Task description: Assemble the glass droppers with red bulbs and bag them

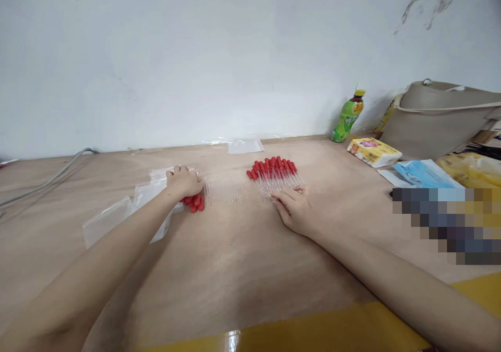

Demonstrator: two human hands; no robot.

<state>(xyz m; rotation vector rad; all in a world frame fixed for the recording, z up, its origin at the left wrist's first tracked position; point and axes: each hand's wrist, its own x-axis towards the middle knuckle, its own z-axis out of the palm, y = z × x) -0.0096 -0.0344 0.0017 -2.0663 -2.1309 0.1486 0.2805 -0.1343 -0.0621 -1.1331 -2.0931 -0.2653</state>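
Note:
My left hand [185,181] is curled down over a small pile of red rubber bulbs [194,203]; its fingertips are partly hidden among them. Just right of the pile lies a row of clear glass dropper tubes [223,190], side by side without bulbs. Farther right, several droppers with red bulbs [274,168] are fanned out, bulbs toward the wall. My right hand [294,208] is closed at the near, thin ends of these droppers, thumb and fingers on the clear tubes. Clear plastic zip bags [151,198] lie overlapped under and beside my left forearm.
A white label or flat bag [246,146] lies by the wall. At the right stand a green drink bottle [348,117], a yellow tissue pack [373,151], a grey bag [430,120] and a blue face mask [425,174]. A grey cable [64,173] runs along the left.

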